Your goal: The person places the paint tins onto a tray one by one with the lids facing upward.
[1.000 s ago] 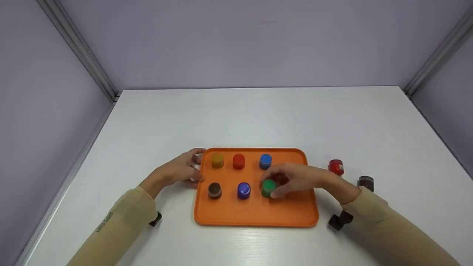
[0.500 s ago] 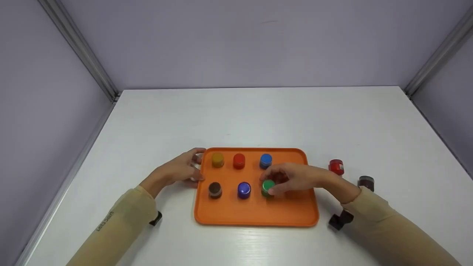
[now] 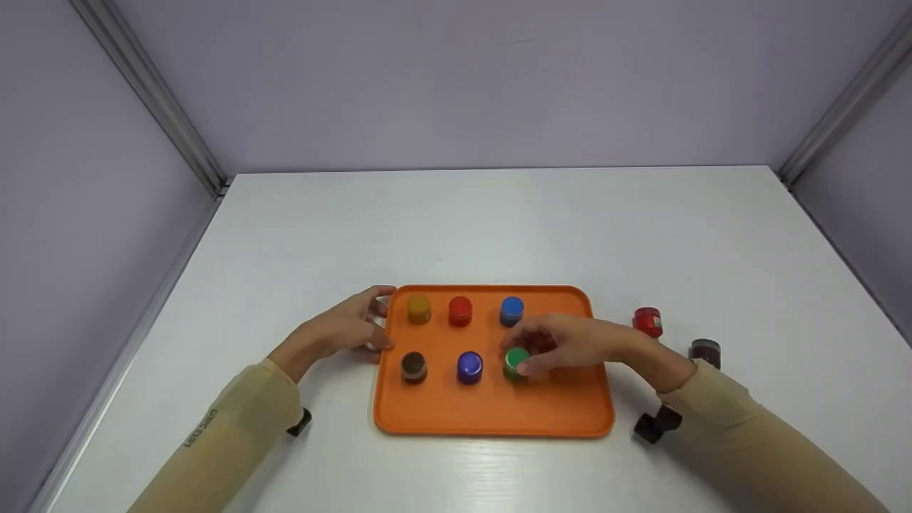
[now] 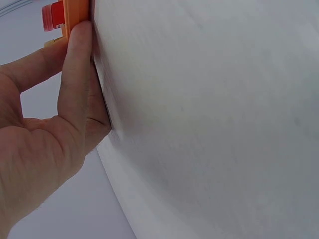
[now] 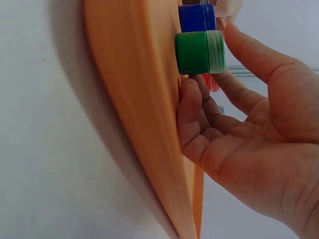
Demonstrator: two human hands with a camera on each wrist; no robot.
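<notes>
An orange tray (image 3: 570, 413) lies on the white table with several small jars in two rows. My right hand (image 3: 570, 343) grips the green jar (image 3: 516, 360) at the right end of the near row. In the right wrist view the thumb and curled fingers (image 5: 192, 107) close round the green jar (image 5: 198, 52), which stands on the orange tray (image 5: 134, 99). My left hand (image 3: 349, 328) rests against the tray's left rim. The left wrist view shows a straight digit touching the tray's edge (image 4: 77, 15). Yellow (image 3: 419, 308), red (image 3: 460, 311) and blue (image 3: 511, 311) jars fill the far row. A brown jar (image 3: 413, 366) and a purple jar (image 3: 469, 366) stand beside the green one.
Two more jars stand on the table right of the tray: a red one (image 3: 647, 322) and a dark brown one (image 3: 705, 350). Grey walls with metal corner rails close in the table at the back and on both sides.
My right hand has shifted the green jar slightly toward the far side and settled it on the tray. The left hand and the other jars have stayed put.
</notes>
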